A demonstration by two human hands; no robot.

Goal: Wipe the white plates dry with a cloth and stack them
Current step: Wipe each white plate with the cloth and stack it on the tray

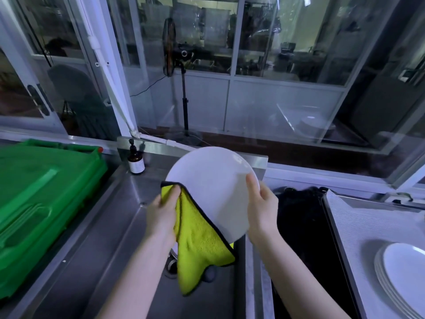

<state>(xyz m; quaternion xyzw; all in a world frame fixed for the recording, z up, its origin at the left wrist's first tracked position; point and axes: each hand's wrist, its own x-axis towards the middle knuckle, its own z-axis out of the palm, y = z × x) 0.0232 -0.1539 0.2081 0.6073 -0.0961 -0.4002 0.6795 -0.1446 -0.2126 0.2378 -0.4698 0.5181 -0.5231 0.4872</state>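
Above steel sink: your right hand grips round white plate by its rim; your left hand pinches yellow microfibre cloth against it. White plate stack right of sink.

A plate is held up over the sink at the centre of the scene. The left hand grips a cloth at the plate's near-left edge, and the cloth hangs down toward the drain. The right hand holds the plate's right rim. A bin lies left of the sink. A bottle stands at the sink's far edge, between bin and plate. On the right, past a second basin, a stack of plates sits on the tabletop. Behind runs a glass wall, with a fan standing beyond it.
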